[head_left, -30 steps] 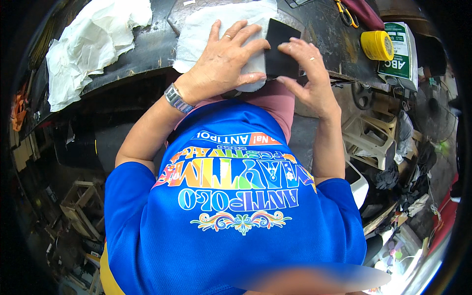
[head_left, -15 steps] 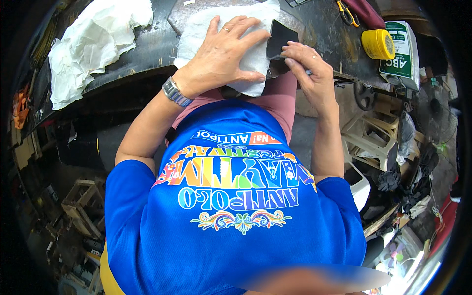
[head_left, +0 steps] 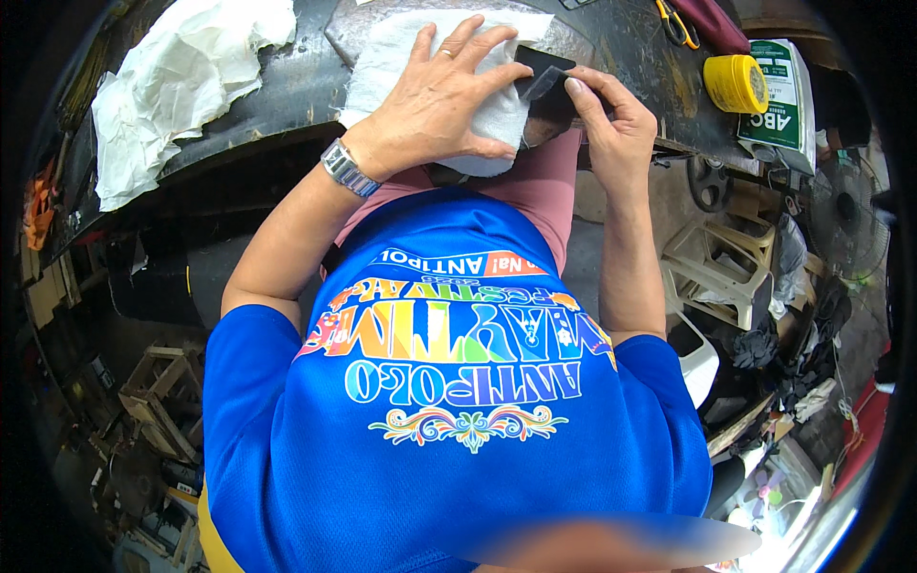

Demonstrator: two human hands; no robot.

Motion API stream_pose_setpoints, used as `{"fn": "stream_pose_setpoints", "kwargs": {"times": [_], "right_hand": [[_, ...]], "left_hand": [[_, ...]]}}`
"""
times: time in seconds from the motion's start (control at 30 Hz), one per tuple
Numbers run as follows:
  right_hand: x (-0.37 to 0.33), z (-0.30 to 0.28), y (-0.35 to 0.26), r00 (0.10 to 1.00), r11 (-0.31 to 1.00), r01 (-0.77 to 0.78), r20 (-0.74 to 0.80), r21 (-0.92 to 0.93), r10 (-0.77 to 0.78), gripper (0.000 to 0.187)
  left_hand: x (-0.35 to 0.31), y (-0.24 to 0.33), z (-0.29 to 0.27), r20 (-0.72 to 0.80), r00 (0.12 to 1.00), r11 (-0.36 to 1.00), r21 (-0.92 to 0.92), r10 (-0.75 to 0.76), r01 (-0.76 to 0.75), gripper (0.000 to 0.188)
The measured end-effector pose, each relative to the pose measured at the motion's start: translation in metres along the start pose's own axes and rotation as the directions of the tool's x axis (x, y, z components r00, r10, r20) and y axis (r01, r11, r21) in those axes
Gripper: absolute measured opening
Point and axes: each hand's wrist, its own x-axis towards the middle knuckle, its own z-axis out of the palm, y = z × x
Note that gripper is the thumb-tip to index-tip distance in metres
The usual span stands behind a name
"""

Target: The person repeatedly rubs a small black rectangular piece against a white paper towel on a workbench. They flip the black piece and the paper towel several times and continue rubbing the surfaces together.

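Observation:
My left hand [head_left: 435, 100] lies with spread fingers on a folded white cloth [head_left: 377, 76], pressing it against a worn slab [head_left: 568, 40] at the table's near edge. From under the cloth's right side a thin black sheet [head_left: 530, 62] sticks out. Between thumb and forefinger, my right hand [head_left: 621, 124] pinches the end of a narrow dark strip [head_left: 546, 83] raised at the sheet's near edge. Whether the strip is part of the sheet or separate, I cannot tell. My left forefinger tip almost touches the strip's other end.
Crumpled white cloth [head_left: 186, 91] hangs over the table's left edge. At the right are a yellow tub [head_left: 734, 84], a green-and-white can [head_left: 785, 100] and orange-handled scissors [head_left: 680, 33]. Plastic stools [head_left: 721, 272] and a fan [head_left: 845, 205] stand below on the right.
My right hand has moved slightly right and up, its pinched dark strip now stretched out and lifted. The black sheet shows lower and flatter. My left hand stays spread on the cloth.

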Motion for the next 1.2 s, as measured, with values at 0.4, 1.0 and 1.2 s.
{"fn": "stream_pose_setpoints", "kwargs": {"times": [0.4,1.0,1.2], "right_hand": [[-0.024,-0.007,-0.005,0.853,0.806,0.5,0.342,-0.319,-0.394,0.022],[-0.025,-0.004,-0.002,0.895,0.861,0.416,0.3,-0.295,-0.329,0.031],[-0.024,0.013,0.0,0.87,0.723,0.488,0.341,-0.489,-0.356,0.043]], "left_hand": [[0.001,0.0,-0.015,0.121,0.993,0.994,-0.11,0.001,0.012,0.091],[0.002,0.009,-0.027,0.15,0.988,0.991,-0.123,-0.036,0.054,0.096],[0.002,0.008,-0.023,0.13,0.991,0.998,-0.051,-0.034,0.041,0.1]]}}
